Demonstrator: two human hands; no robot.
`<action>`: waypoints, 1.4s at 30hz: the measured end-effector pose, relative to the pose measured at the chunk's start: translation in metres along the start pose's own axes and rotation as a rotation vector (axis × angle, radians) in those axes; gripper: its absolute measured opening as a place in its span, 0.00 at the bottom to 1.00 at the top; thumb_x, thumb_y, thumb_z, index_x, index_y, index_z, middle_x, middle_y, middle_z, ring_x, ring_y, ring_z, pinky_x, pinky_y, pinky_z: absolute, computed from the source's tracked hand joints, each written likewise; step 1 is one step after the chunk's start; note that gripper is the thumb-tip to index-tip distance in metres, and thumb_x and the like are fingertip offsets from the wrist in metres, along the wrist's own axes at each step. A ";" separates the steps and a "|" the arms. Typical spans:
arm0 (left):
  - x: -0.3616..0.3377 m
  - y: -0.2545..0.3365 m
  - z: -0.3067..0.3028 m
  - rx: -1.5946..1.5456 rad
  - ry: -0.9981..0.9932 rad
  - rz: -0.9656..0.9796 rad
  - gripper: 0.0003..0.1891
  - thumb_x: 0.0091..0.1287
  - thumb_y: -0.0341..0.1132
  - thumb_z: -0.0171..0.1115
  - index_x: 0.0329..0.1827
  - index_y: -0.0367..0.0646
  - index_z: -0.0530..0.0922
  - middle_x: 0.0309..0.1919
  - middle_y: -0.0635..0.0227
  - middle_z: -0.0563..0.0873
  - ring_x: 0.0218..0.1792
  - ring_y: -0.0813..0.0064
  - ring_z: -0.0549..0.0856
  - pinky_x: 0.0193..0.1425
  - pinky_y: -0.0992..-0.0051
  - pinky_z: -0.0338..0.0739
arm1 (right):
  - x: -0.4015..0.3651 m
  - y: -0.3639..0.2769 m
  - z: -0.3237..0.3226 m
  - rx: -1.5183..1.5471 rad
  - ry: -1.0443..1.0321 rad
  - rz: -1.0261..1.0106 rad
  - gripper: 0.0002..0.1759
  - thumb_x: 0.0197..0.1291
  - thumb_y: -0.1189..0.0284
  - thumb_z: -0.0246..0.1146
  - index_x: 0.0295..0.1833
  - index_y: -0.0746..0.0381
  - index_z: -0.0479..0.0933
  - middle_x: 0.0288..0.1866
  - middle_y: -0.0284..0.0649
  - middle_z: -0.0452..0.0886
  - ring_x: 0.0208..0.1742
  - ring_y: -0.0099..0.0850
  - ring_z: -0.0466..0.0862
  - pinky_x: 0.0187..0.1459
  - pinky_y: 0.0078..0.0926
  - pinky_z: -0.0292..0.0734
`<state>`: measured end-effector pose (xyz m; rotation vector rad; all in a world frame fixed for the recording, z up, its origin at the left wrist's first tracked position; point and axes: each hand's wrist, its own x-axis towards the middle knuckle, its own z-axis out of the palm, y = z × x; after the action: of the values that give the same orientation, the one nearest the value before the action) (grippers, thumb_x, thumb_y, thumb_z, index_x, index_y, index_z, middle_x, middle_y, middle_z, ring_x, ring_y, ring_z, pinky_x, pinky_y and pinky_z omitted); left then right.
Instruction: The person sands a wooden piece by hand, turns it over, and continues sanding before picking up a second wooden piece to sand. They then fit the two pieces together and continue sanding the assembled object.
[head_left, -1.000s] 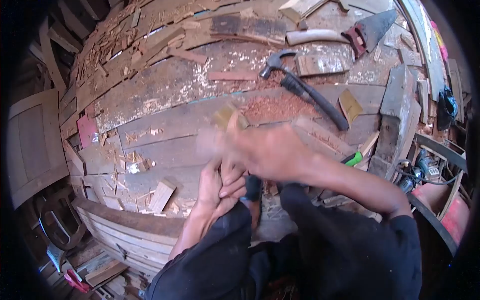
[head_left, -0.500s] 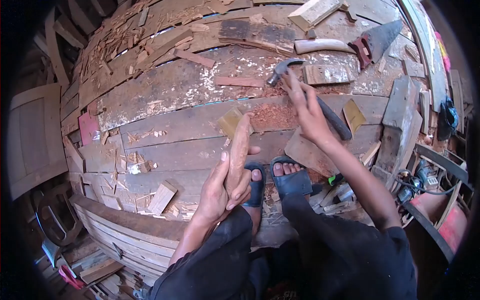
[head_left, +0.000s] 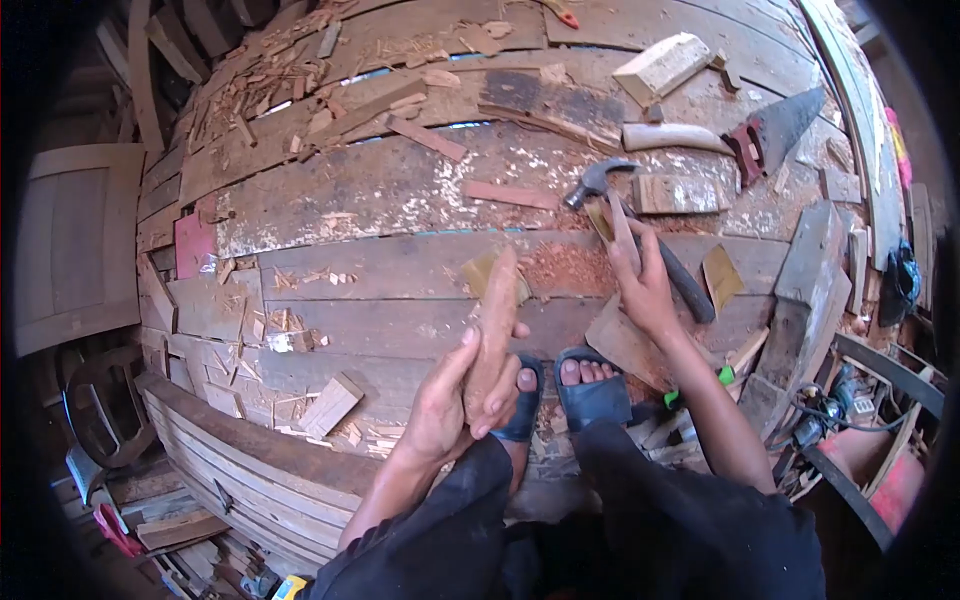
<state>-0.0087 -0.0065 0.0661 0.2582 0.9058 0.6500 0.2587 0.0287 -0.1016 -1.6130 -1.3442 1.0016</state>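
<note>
My left hand [head_left: 455, 390] is wrapped round a carved, tapering piece of reddish-brown wood [head_left: 500, 300], its narrow end pointing away from me. My right hand [head_left: 645, 285] is closed at the fingertips on a strip of yellow-brown sandpaper [head_left: 599, 221], partly hidden by the fingers. Beside and beneath that hand lies a claw hammer [head_left: 690, 290], its dark handle passing under the fingers. One yellow-brown sheet [head_left: 722, 278] rests right of the hammer, and another [head_left: 480, 272] lies partly behind the wood. A heap of reddish sawdust [head_left: 565, 268] is between my hands.
A handsaw [head_left: 780, 130] with a red handle and a pale curved wooden piece [head_left: 675, 137] lie at the far right. Wood blocks [head_left: 683, 194] and shavings are scattered over the plank floor [head_left: 370, 265]. Stacked boards [head_left: 255, 450] stand at left; tools and cables [head_left: 840, 400] crowd the right.
My right hand has drawn back from near the hammer head, and the sandpaper strip now shows at its fingertips. My left hand still grips the wood. The view has shifted slightly.
</note>
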 end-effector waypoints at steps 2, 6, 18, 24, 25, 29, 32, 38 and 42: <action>-0.004 0.006 0.001 -0.001 -0.059 0.035 0.28 0.87 0.55 0.34 0.69 0.39 0.68 0.20 0.74 0.69 0.13 0.81 0.65 0.23 0.78 0.63 | 0.000 -0.002 -0.001 -0.006 -0.014 -0.024 0.26 0.76 0.63 0.64 0.72 0.64 0.70 0.62 0.53 0.83 0.65 0.41 0.83 0.66 0.39 0.74; -0.031 0.018 0.010 -0.036 -0.245 0.151 0.29 0.81 0.53 0.48 0.67 0.33 0.68 0.25 0.63 0.75 0.23 0.71 0.76 0.34 0.72 0.72 | 0.001 0.000 -0.001 0.020 -0.047 0.037 0.25 0.77 0.64 0.63 0.73 0.63 0.69 0.64 0.49 0.81 0.67 0.36 0.80 0.68 0.37 0.73; -0.008 0.024 0.005 0.171 0.145 0.297 0.13 0.81 0.39 0.53 0.57 0.39 0.65 0.45 0.52 0.85 0.44 0.64 0.85 0.53 0.66 0.79 | 0.007 -0.006 -0.014 0.322 -0.130 0.433 0.24 0.81 0.57 0.60 0.71 0.58 0.67 0.41 0.31 0.76 0.37 0.20 0.76 0.40 0.22 0.75; 0.007 0.013 -0.046 -0.081 0.249 0.281 0.28 0.84 0.67 0.38 0.47 0.48 0.66 0.28 0.73 0.67 0.28 0.81 0.73 0.28 0.78 0.69 | 0.006 0.009 -0.009 0.256 -0.080 0.317 0.21 0.80 0.55 0.60 0.69 0.54 0.68 0.32 0.25 0.71 0.25 0.15 0.69 0.24 0.17 0.65; 0.005 0.016 -0.052 -0.097 0.237 0.297 0.28 0.84 0.66 0.37 0.46 0.48 0.67 0.28 0.73 0.68 0.28 0.81 0.73 0.27 0.78 0.68 | 0.007 0.001 -0.011 0.286 -0.088 0.382 0.22 0.80 0.55 0.60 0.69 0.53 0.68 0.32 0.26 0.72 0.26 0.15 0.70 0.24 0.17 0.66; 0.003 0.028 -0.051 0.151 0.469 0.349 0.26 0.86 0.60 0.36 0.47 0.46 0.71 0.30 0.74 0.71 0.29 0.81 0.73 0.31 0.76 0.69 | 0.007 -0.002 -0.012 0.303 -0.068 0.408 0.22 0.80 0.54 0.59 0.69 0.53 0.68 0.33 0.27 0.72 0.25 0.15 0.70 0.24 0.17 0.66; 0.008 0.033 -0.050 0.013 0.511 0.363 0.22 0.87 0.55 0.39 0.54 0.45 0.72 0.32 0.73 0.73 0.32 0.81 0.73 0.35 0.74 0.72 | 0.007 -0.003 -0.011 0.330 -0.071 0.403 0.21 0.80 0.54 0.59 0.69 0.52 0.68 0.32 0.27 0.72 0.24 0.15 0.69 0.24 0.17 0.66; 0.008 0.039 -0.064 -0.467 0.175 0.424 0.17 0.87 0.50 0.44 0.51 0.47 0.73 0.32 0.75 0.72 0.30 0.81 0.71 0.35 0.75 0.71 | 0.008 0.000 -0.013 0.358 -0.072 0.423 0.21 0.81 0.54 0.59 0.69 0.51 0.68 0.32 0.27 0.72 0.24 0.15 0.68 0.24 0.17 0.66; 0.016 0.030 -0.091 -0.498 0.105 0.423 0.16 0.87 0.48 0.47 0.44 0.48 0.72 0.30 0.76 0.71 0.28 0.84 0.70 0.31 0.78 0.71 | 0.008 0.000 -0.013 0.377 -0.071 0.416 0.20 0.81 0.54 0.59 0.68 0.52 0.68 0.32 0.28 0.72 0.24 0.14 0.68 0.24 0.17 0.66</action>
<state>-0.0866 0.0216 0.0152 -0.0366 0.7643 1.2650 0.2718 0.0351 -0.0971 -1.6012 -0.8075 1.4726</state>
